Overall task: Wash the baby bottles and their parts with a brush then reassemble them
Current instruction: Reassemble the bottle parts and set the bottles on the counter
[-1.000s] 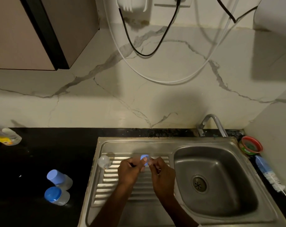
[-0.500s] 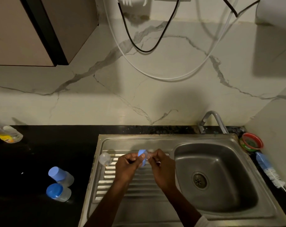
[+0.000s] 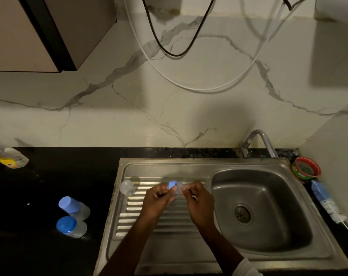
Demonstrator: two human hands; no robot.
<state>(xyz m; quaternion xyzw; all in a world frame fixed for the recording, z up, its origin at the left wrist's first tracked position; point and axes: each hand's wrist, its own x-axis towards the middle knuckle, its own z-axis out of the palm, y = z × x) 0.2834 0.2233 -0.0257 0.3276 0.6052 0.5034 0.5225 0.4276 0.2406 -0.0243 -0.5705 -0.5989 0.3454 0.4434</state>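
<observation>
Clear dome (image 3: 127,187) beside open basin (image 3: 254,188)

A marble-veined wall (image 3: 189,116) rises behind the black table (image 3: 49,176). A black cable (image 3: 159,40) and a white hose (image 3: 199,89) hang in loops against it, beside a brown cabinet (image 3: 29,32) at upper left. A red-rimmed round container (image 3: 306,168) sits in the far right corner. At the far left lies a clear container with something yellow, perhaps a bag (image 3: 9,159).
</observation>
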